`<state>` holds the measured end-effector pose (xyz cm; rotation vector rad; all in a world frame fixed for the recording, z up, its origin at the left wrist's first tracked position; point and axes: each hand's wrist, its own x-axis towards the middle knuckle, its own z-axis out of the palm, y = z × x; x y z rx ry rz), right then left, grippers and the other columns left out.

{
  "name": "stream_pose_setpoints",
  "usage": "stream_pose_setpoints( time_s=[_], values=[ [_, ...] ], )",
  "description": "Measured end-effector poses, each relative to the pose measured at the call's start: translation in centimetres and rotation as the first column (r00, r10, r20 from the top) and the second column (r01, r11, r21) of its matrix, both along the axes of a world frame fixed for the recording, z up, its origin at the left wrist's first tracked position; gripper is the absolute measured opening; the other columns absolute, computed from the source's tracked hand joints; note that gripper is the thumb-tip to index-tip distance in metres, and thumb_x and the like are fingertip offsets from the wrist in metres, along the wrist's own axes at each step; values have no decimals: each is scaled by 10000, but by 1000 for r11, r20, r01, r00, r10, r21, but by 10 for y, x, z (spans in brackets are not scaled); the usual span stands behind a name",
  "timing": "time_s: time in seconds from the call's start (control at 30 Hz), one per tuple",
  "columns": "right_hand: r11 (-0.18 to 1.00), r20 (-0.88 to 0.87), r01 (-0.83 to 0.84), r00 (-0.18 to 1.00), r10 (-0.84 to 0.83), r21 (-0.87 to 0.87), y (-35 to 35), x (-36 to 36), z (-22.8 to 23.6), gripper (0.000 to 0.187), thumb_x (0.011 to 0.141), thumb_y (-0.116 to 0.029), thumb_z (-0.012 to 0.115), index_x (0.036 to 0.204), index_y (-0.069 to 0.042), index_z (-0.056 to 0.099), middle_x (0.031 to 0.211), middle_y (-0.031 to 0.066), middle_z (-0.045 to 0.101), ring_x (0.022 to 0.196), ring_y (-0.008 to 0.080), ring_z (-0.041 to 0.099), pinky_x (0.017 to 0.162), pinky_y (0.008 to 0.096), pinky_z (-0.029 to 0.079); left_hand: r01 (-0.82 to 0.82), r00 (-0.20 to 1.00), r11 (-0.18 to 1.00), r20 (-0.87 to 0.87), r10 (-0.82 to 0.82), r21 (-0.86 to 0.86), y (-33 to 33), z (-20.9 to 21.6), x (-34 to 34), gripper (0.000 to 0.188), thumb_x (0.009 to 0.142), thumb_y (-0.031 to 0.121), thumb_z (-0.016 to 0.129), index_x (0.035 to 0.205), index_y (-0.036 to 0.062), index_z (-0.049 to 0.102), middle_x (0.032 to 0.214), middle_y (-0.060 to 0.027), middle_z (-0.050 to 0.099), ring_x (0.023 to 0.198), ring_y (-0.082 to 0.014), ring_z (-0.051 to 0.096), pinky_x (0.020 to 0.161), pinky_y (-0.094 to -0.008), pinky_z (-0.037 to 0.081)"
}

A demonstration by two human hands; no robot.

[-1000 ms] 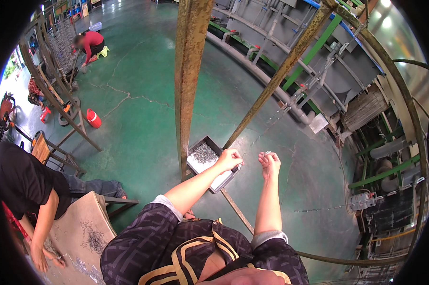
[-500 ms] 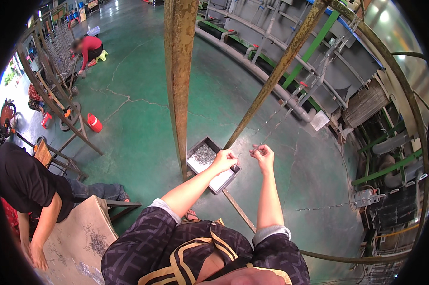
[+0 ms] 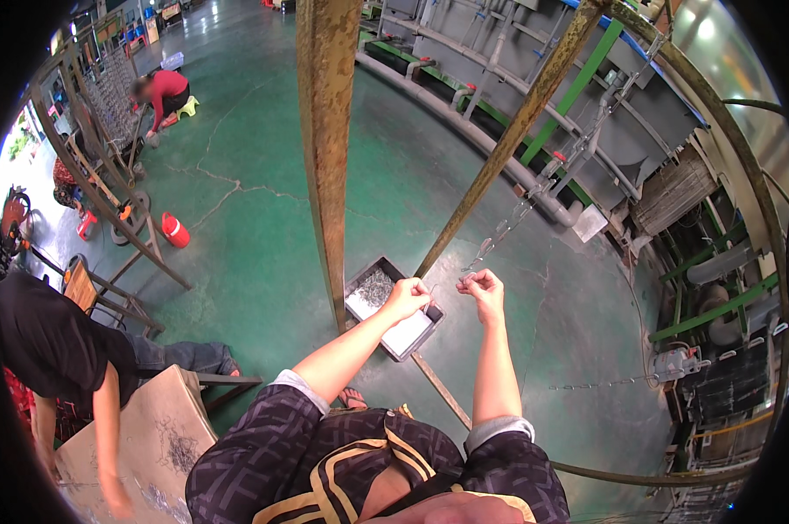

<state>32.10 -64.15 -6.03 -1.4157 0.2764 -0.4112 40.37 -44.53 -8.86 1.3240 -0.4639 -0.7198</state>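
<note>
Compared with 1.0 s ago, the right hand (image 3: 480,290) has turned inward and come nearer the left hand (image 3: 408,299); since 0.5 s ago that spacing is nearly the same, with the 2 hands near each other but apart. The left thumb and fingers pinch 1 thin, curved wire piece (image 3: 434,291), above the right-hand corner of the dark grey plastic tray (image 3: 422,341). The right fingers curl in with their tips close together; I cannot tell whether they grip anything.

The hanging chain (image 3: 502,230) now shows more plainly, its lower end just above the right fingertips; contact is unclear. For the work, this suggests that the right hand has gone from a raised pose to a position for fine handling beside the chain, with the left hand's piece close by.

The heap of wire pieces (image 3: 374,287) lies toward the tray's far-left edge, looking unchanged. At left, a co-worker in a black top (image 3: 52,336) has shifted 1 blurred hand (image 3: 115,499) over the near side of the cardboard-topped table (image 3: 132,426).
</note>
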Motion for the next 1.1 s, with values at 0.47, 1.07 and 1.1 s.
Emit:
stream_pose_setpoints(
  time_s=[0.47,1.07,1.1],
  values=[
    [946,-64,323,944,-323,-6,-31,-18,-13,83,817,-17,614,820,-6,532,867,129,637,737,202,658,653,311,558,116,941,982,-302,-156,-147,-22,17,11,138,883,64,519,1006,26,569,751,-13,586,574,-47,473,490,-187,358],
    [996,10,46,999,-47,81,-11,4,4,91,806,-12,633,791,-39,548,1064,131,612,901,215,627,763,341,516,-20,998,999,59,18,37,-49,37,2,161,869,119,630,981,6,657,734,2,611,647,-65,542,578,-216,431],
    [992,22,44,999,-47,119,-11,6,5,92,804,-7,632,791,-42,548,1036,123,619,896,216,628,763,338,515,-21,998,999,55,19,36,-49,36,2,158,870,118,628,977,5,657,733,2,611,646,-65,541,583,-218,433]
  ],
)
